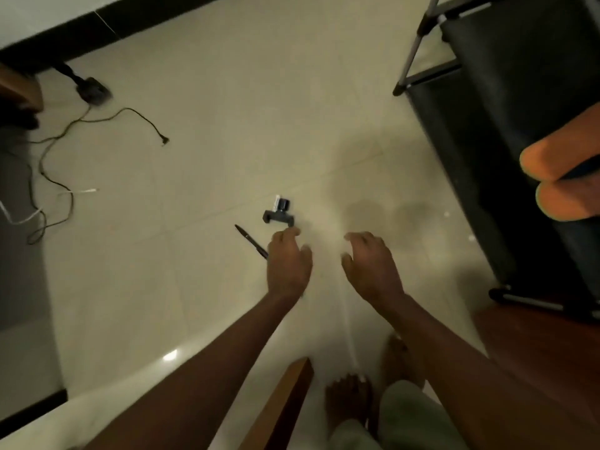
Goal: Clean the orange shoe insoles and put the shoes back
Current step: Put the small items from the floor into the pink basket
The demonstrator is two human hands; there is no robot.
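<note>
Orange shoes [566, 177] are seen resting on a dark shoe rack [506, 102] at the right edge of the floor, their rounded ends pointing out over the rack's edge; only part of the pair is in view, and the picture is blurred there. Whether the insoles are inside them, and whether they have been cleaned, cannot be told.

Both hands are held out over the pale tiled floor [227, 108], well apart from the shoes. The left hand [289, 261] is released, its fingers loosely bent and nothing grasped; the right hand [370, 264] is likewise released and empty. No cloth, brush or insole is held.

Just beyond the left hand a small dark clamp-like gadget [279, 214] lies on the tiles, and a pen [251, 241] lies just beside that hand. Loose cables [65, 147] are strewn toward the left edge of the floor, near a dark plug block [92, 89]. Bare feet [349, 401] are seen at the near edge, beside a wooden edge [285, 404].

From how things lie, the shoes are judged to be either already returned to the rack or not yet taken down. With the hands empty and no cleaning gear in sight, the stage cannot be settled with certainty.
</note>
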